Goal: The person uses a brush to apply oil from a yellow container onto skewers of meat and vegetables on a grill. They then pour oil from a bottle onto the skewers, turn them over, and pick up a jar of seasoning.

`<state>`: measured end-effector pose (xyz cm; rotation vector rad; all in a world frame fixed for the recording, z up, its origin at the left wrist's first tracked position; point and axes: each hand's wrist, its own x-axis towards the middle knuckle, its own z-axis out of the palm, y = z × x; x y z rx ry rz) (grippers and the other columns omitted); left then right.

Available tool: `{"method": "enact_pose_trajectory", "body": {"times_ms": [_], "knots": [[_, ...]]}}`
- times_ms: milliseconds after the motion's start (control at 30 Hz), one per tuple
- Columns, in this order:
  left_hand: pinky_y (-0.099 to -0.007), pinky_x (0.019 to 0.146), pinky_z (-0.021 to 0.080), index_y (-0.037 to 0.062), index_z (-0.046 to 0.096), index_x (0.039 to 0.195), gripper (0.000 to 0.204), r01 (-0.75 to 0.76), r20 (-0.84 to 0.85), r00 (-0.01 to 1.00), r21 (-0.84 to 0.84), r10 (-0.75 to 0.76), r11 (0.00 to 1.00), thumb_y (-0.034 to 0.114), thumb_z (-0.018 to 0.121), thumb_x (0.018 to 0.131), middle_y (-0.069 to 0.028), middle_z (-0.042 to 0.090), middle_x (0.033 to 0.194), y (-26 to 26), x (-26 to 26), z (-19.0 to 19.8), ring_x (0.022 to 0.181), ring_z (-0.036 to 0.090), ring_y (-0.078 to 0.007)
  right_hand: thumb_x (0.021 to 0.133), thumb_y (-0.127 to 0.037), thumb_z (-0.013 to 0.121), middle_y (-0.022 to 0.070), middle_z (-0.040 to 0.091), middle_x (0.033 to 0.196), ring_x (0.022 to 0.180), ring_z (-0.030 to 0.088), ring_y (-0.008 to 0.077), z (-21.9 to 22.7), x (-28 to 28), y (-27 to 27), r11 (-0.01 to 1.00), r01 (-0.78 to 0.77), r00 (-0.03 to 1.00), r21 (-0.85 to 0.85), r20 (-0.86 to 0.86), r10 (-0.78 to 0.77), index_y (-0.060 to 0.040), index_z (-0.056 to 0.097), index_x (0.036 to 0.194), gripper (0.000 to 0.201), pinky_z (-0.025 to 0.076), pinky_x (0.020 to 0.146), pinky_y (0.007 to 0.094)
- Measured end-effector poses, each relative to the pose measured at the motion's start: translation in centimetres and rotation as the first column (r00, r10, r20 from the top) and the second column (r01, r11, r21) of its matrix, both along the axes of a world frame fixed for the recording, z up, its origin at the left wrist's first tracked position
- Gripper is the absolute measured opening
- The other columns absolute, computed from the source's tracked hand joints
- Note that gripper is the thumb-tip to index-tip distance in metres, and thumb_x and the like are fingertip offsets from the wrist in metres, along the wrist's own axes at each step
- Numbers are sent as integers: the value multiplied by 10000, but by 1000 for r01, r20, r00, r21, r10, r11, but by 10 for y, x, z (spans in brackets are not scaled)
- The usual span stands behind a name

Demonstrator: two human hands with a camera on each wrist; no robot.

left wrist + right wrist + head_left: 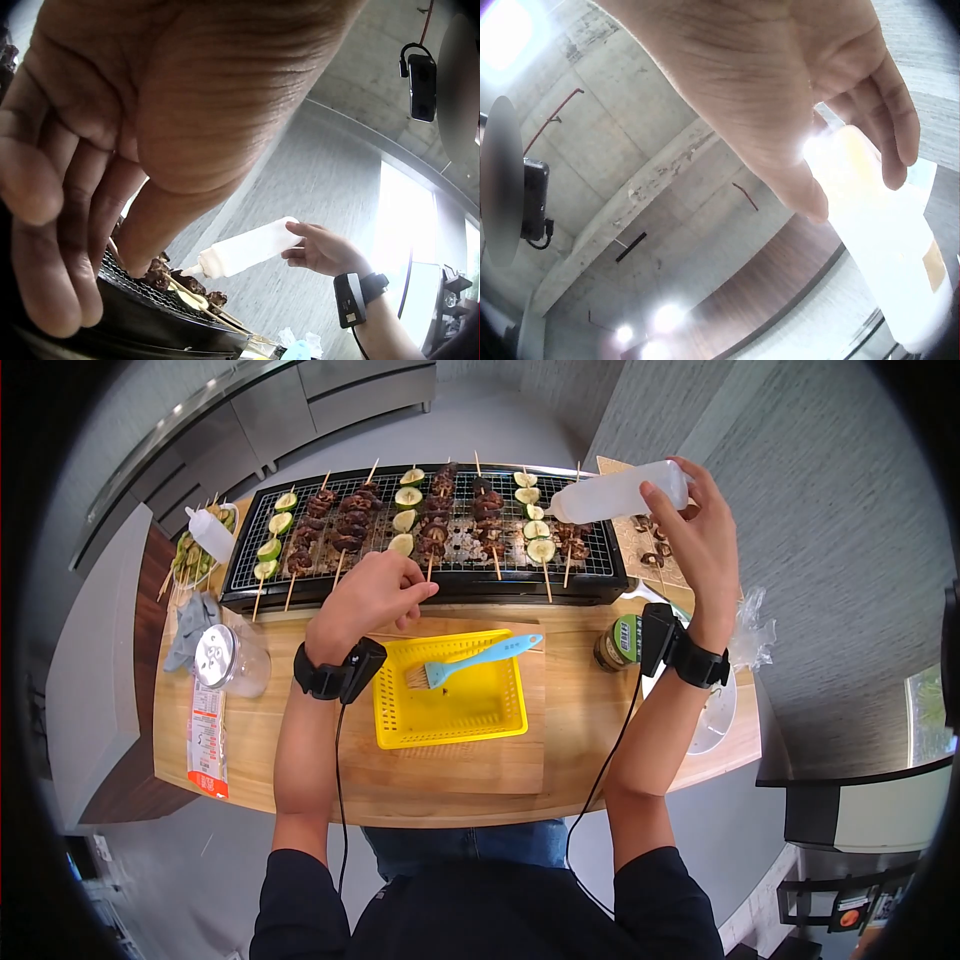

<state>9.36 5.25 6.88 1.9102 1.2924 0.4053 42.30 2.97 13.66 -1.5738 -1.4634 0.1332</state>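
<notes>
My right hand (705, 525) grips a translucent white squeeze bottle (620, 493) near its base. The bottle lies tilted over the right part of the grill (390, 580), nozzle pointing left and down by a skewer of green-rimmed vegetable slices (539, 550). At the grill's front edge my left hand (375, 595) pinches the stick end of a dark meat skewer (434, 532) between thumb and forefinger. Its other fingers hang loosely curled in the left wrist view. More meat skewers (355, 520) and vegetable skewers (404, 520) lie side by side on the wire mesh.
A yellow basket (450, 735) holding a blue basting brush (490, 653) sits on a wooden board before me. To the left are a shaker jar (232, 660), a grey cloth (190, 630) and another squeeze bottle (210, 535). A green-lidded jar (620, 642) stands right.
</notes>
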Motion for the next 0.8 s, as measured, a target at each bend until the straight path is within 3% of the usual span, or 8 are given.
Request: {"method": "enact_pose_trajectory", "body": {"times_ms": [267, 667, 800], "knots": [[-268, 534, 501, -99, 680, 879, 330, -21, -6, 1000, 5, 21, 1000, 230, 651, 887, -117, 670, 650, 1, 0, -3, 529, 647, -158, 824, -363, 714, 163, 681, 932, 740, 639, 210, -2, -4, 1, 996, -63, 997, -56, 41, 66, -47, 595, 1231, 529, 509, 721, 337], [-279, 541, 502, -110, 674, 844, 299, -14, 58, 998, 56, 11, 998, 188, 657, 864, -126, 670, 653, 1, -1, -4, 539, 651, -170, 830, -338, 710, 180, 673, 978, 763, 645, 219, -4, -5, 5, 997, -34, 999, -67, 15, 35, 2, 566, 1248, 557, 509, 735, 336], [-252, 520, 498, -103, 670, 864, 283, -10, 36, 999, 43, 8, 999, 178, 673, 886, -103, 655, 660, 3, 0, -2, 554, 632, -134, 828, -328, 717, 185, 677, 978, 770, 650, 223, -6, -4, 7, 999, -34, 999, -35, 2, 34, 1, 558, 1257, 564, 512, 738, 340]]}}
